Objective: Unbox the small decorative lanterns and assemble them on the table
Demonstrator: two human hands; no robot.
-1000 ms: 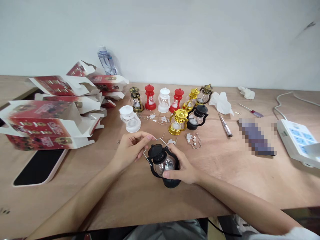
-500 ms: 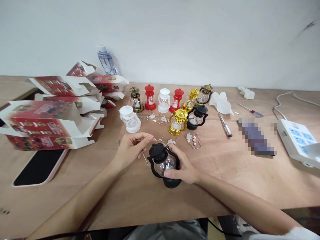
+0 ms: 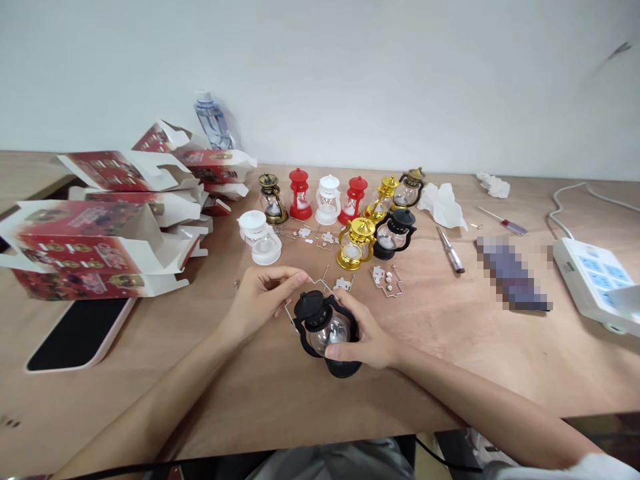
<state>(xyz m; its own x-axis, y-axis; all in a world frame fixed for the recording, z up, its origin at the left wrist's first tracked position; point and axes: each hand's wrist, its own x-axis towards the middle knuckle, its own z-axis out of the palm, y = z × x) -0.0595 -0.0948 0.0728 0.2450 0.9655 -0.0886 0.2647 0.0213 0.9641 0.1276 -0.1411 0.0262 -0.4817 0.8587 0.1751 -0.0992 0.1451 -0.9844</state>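
Observation:
My right hand point(image 3: 367, 333) is wrapped round a small black lantern point(image 3: 327, 333) with a clear globe, tilted above the table. Between the thumb and fingers of my left hand point(image 3: 273, 291) is a thin bent wire handle point(image 3: 316, 281). One end of the wire comes down by the lantern's left side arm; the other reaches toward its right side near my right fingers. Whether either end sits in the lantern I cannot tell. Just beyond my hands stand a gold lantern point(image 3: 356, 245) and another black lantern point(image 3: 394, 235). Loose wire handles and small parts point(image 3: 387, 280) lie near them.
Several red, white, gold and bronze lanterns stand at the back, among them a red lantern point(image 3: 300, 195). Opened cartons point(image 3: 90, 233) and a phone point(image 3: 80, 333) are at left. Rightward lie a screwdriver point(image 3: 450, 250), crumpled tissue point(image 3: 444, 205) and a power strip point(image 3: 593, 280).
The wire's left end has moved up and right, closer to the lantern's left arm. The lantern has shifted slightly left and down. Both hands keep their holds.

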